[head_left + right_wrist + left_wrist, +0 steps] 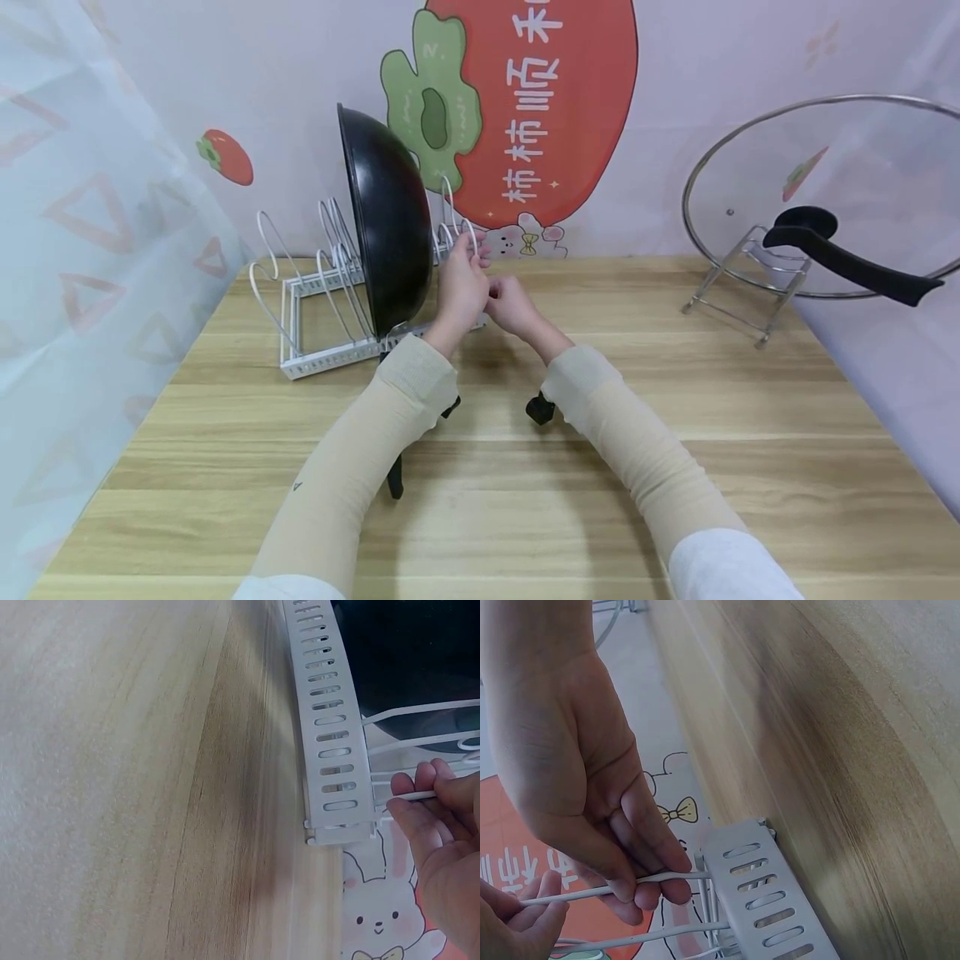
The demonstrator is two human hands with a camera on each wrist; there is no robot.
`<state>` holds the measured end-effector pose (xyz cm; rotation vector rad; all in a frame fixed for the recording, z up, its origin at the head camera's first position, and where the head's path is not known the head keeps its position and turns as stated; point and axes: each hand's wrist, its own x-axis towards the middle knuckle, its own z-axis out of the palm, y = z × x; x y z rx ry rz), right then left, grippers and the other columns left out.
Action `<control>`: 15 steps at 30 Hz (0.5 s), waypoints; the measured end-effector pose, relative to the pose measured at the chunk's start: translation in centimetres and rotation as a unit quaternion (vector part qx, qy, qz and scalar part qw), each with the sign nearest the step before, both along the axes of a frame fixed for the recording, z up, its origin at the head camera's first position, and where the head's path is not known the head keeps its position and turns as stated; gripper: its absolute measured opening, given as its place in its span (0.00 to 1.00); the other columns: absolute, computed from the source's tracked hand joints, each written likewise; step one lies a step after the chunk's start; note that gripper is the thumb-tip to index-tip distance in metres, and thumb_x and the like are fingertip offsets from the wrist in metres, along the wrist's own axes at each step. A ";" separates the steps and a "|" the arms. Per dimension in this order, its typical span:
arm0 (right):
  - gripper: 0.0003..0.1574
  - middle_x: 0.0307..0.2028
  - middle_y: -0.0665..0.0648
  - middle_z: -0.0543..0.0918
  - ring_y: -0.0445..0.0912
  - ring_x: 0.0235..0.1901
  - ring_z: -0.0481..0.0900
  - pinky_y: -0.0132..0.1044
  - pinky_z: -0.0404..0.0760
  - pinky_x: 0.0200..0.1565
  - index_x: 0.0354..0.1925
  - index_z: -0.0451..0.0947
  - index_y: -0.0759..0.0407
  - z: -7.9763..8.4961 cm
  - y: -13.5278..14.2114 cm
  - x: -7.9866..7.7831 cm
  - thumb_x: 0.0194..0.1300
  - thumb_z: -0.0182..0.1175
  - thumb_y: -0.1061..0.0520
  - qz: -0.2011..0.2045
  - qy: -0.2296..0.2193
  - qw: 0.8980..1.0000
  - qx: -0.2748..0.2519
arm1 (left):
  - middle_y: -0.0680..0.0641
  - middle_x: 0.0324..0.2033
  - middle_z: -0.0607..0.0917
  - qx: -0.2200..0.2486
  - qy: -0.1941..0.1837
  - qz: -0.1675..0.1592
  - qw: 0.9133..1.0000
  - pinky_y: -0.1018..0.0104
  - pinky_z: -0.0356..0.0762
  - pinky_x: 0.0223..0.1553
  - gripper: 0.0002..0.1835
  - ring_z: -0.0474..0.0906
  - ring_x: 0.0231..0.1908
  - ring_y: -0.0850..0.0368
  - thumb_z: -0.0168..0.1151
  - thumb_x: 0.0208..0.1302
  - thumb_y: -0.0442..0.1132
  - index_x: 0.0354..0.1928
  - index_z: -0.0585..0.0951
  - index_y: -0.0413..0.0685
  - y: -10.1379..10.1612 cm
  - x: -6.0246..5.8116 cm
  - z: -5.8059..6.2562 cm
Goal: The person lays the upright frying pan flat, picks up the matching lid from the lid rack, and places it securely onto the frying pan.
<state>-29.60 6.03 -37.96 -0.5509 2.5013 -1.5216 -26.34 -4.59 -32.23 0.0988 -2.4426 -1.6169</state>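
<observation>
A white metal pan rack with looped wire dividers stands near the back of the table. A black wok sits on edge in it, its rim facing left. My left hand pinches a white wire divider at the rack's right end, toward the loop. Lower on the same wire, near the slotted rail, the thumb and fingers of my right hand pinch it. A black handle shows past my left sleeve, its middle hidden by the forearm.
At the back right, a large glass lid with a long black handle leans on a small metal wire stand. Behind the rack hangs a printed cloth. Small black parts show beside my sleeves.
</observation>
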 end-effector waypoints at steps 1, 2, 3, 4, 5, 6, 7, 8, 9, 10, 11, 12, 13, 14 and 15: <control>0.10 0.33 0.60 0.83 0.48 0.34 0.73 0.36 0.74 0.40 0.43 0.83 0.70 -0.1 0.0 0.0 0.75 0.56 0.66 0.000 0.000 1.000 0.000 | 0.44 0.56 0.84 -0.001 0.003 -0.001 1.000 0.59 0.78 0.57 0.17 0.81 0.51 0.51 0.48 0.79 0.28 0.64 0.75 0.46 0.0 0.0 -0.1; 0.10 0.33 0.60 0.83 0.48 0.34 0.73 0.36 0.74 0.40 0.43 0.83 0.70 -0.1 0.0 0.1 0.75 0.56 0.66 0.000 -0.001 1.000 -0.002 | 0.44 0.56 0.84 -0.002 0.005 -0.001 1.000 0.58 0.78 0.56 0.17 0.81 0.50 0.51 0.48 0.79 0.28 0.63 0.75 0.46 0.0 0.1 -0.1; 0.10 0.33 0.60 0.83 0.48 0.34 0.73 0.36 0.74 0.40 0.43 0.83 0.70 -0.1 0.0 0.1 0.75 0.55 0.66 0.000 0.001 1.000 -0.002 | 0.44 0.55 0.84 -0.002 0.007 -0.001 1.000 0.58 0.78 0.56 0.17 0.81 0.50 0.52 0.48 0.79 0.28 0.63 0.76 0.46 0.0 0.1 -0.2; 0.10 0.33 0.60 0.83 0.48 0.34 0.73 0.36 0.74 0.40 0.43 0.83 0.70 -0.1 0.0 0.2 0.75 0.55 0.66 0.001 0.004 1.000 -0.003 | 0.44 0.55 0.84 -0.004 0.009 -0.002 1.000 0.58 0.78 0.56 0.17 0.81 0.50 0.51 0.48 0.79 0.28 0.63 0.76 0.46 0.0 0.2 -0.2; 0.10 0.33 0.60 0.83 0.48 0.34 0.73 0.36 0.74 0.40 0.43 0.83 0.70 -0.1 0.0 0.2 0.75 0.55 0.66 0.001 0.006 1.000 -0.004 | 0.44 0.55 0.84 -0.005 0.010 -0.002 1.000 0.58 0.78 0.56 0.17 0.81 0.50 0.52 0.48 0.79 0.28 0.63 0.76 0.46 -0.1 0.2 -0.2; 0.10 0.33 0.60 0.83 0.48 0.33 0.73 0.36 0.74 0.39 0.42 0.83 0.70 -0.1 0.0 0.2 0.75 0.55 0.66 0.001 0.009 1.000 -0.005 | 0.44 0.56 0.84 -0.007 0.011 -0.002 1.000 0.58 0.78 0.55 0.17 0.81 0.50 0.52 0.48 0.79 0.28 0.63 0.76 0.46 -0.1 0.2 -0.2; 0.10 0.33 0.60 0.83 0.48 0.33 0.73 0.36 0.74 0.39 0.42 0.83 0.70 -0.1 0.0 0.3 0.75 0.55 0.66 0.002 0.010 1.000 -0.005 | 0.45 0.56 0.84 -0.007 0.010 -0.003 1.000 0.58 0.78 0.56 0.17 0.81 0.50 0.52 0.48 0.79 0.28 0.63 0.76 0.46 -0.1 0.3 -0.2; 0.09 0.32 0.60 0.83 0.48 0.33 0.73 0.36 0.74 0.39 0.42 0.83 0.70 -0.1 0.0 0.3 0.74 0.55 0.66 0.002 0.012 1.000 -0.005 | 0.45 0.56 0.84 -0.007 0.009 -0.004 1.000 0.58 0.78 0.56 0.17 0.81 0.50 0.52 0.48 0.79 0.28 0.63 0.76 0.47 -0.1 0.3 -0.1; 0.09 0.32 0.60 0.82 0.47 0.33 0.73 0.36 0.74 0.39 0.41 0.83 0.70 0.0 -0.1 0.4 0.74 0.55 0.66 0.002 0.013 1.000 -0.005 | 0.45 0.56 0.84 -0.006 0.008 -0.006 1.000 0.58 0.78 0.56 0.17 0.81 0.51 0.52 0.48 0.79 0.28 0.63 0.76 0.47 -0.1 0.3 -0.1; 0.09 0.32 0.60 0.82 0.47 0.32 0.73 0.36 0.74 0.38 0.41 0.83 0.70 0.0 -0.1 0.4 0.74 0.56 0.66 0.002 0.015 1.000 -0.006 | 0.45 0.56 0.84 -0.006 0.006 -0.007 1.000 0.58 0.78 0.56 0.17 0.81 0.51 0.52 0.48 0.79 0.28 0.63 0.76 0.47 -0.1 0.3 -0.1; 0.09 0.32 0.60 0.82 0.47 0.32 0.72 0.36 0.73 0.38 0.41 0.82 0.70 0.0 -0.1 0.4 0.74 0.56 0.66 0.003 0.016 1.000 -0.006 | 0.45 0.57 0.84 -0.005 0.004 -0.009 1.000 0.58 0.78 0.57 0.17 0.81 0.51 0.52 0.48 0.79 0.28 0.63 0.76 0.47 -0.2 0.3 -0.1; 0.09 0.32 0.60 0.82 0.47 0.32 0.72 0.36 0.73 0.38 0.41 0.82 0.70 -0.1 -0.1 0.4 0.74 0.56 0.66 0.003 0.018 1.000 -0.007 | 0.45 0.57 0.84 -0.004 0.002 -0.010 1.000 0.58 0.78 0.57 0.17 0.81 0.51 0.52 0.48 0.79 0.28 0.63 0.76 0.47 -0.2 0.4 0.0; 0.09 0.32 0.60 0.82 0.47 0.32 0.72 0.36 0.73 0.38 0.40 0.82 0.70 -0.1 -0.1 0.4 0.74 0.56 0.67 0.004 0.019 1.000 -0.007 | 0.45 0.57 0.84 -0.003 0.001 -0.011 1.000 0.59 0.78 0.57 0.17 0.81 0.51 0.52 0.48 0.79 0.28 0.63 0.76 0.47 -0.2 0.4 0.0; 0.09 0.31 0.59 0.82 0.47 0.32 0.72 0.36 0.73 0.38 0.40 0.83 0.71 -0.1 -0.1 0.4 0.74 0.56 0.67 0.005 0.021 1.000 -0.007 | 0.45 0.57 0.84 -0.003 0.000 -0.013 1.000 0.59 0.78 0.57 0.17 0.81 0.51 0.52 0.48 0.79 0.28 0.63 0.76 0.47 -0.3 0.4 0.0; 0.09 0.31 0.59 0.82 0.47 0.32 0.72 0.36 0.73 0.38 0.40 0.83 0.71 -0.1 -0.1 0.5 0.74 0.56 0.66 0.005 0.023 1.000 -0.008 | 0.44 0.58 0.83 -0.002 0.001 -0.014 1.000 0.59 0.78 0.57 0.17 0.81 0.51 0.52 0.48 0.79 0.27 0.63 0.76 0.46 -0.3 0.4 0.0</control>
